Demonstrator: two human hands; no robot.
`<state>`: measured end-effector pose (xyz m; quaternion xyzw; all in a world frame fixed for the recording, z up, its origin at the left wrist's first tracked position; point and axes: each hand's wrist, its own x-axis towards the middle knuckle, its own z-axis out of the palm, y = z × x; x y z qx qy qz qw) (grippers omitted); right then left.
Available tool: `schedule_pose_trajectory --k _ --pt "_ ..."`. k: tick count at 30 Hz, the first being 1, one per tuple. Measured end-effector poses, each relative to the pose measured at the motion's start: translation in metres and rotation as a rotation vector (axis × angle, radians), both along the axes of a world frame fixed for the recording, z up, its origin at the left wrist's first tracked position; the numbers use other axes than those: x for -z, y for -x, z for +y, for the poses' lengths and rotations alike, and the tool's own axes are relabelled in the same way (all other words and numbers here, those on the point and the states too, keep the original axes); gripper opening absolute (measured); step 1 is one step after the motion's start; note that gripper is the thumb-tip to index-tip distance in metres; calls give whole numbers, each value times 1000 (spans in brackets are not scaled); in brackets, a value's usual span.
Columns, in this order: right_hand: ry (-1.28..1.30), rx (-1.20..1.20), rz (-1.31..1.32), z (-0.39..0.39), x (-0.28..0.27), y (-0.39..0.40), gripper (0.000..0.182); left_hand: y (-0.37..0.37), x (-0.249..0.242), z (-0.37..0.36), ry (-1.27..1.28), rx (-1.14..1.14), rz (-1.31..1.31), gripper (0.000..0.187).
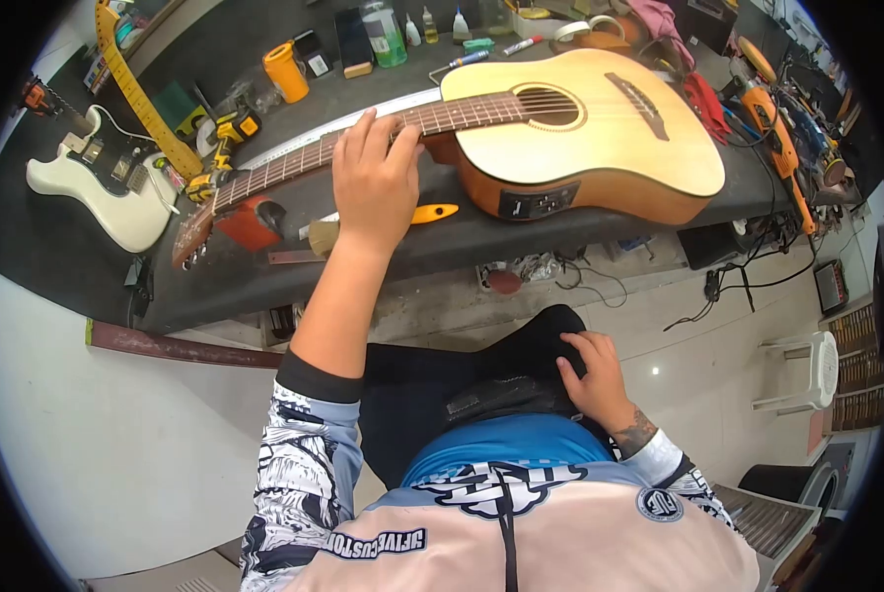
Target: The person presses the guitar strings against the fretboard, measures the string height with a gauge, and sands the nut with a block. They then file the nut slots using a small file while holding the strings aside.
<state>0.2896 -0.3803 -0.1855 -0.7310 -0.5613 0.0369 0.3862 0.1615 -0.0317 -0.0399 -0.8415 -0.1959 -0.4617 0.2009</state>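
Observation:
An acoustic guitar (600,118) with a pale top lies face up on the dark workbench, its headstock (193,235) toward the left. Over the fretboard (304,161) lies my left hand (375,178), fingers spread and touching the strings; it is not wrapped round the neck. A red-brown block (252,225) sits under the neck near the headstock. Close to my left wrist are a brush (324,235) and a yellow-handled tool (434,213). My right hand (596,383) rests on my thigh with fingers apart, holding nothing.
A white electric guitar (107,187) lies at the left beside a yellow drill (233,128). An orange mug (285,73) and several bottles stand at the back. An orange power tool (775,138) and cables are at the right. A white stool (807,370) stands on the floor.

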Motion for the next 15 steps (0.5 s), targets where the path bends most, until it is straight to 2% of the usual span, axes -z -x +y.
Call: schedule_pose_trajectory --k 11,15 --pt "-54 54 -10 -10 -16 -26 37 -4 -5 -10 78 -36 -21 25" --pt "-70 106 -36 -9 -31 -43 37 -4 -6 -13 15 -8 -85 26"
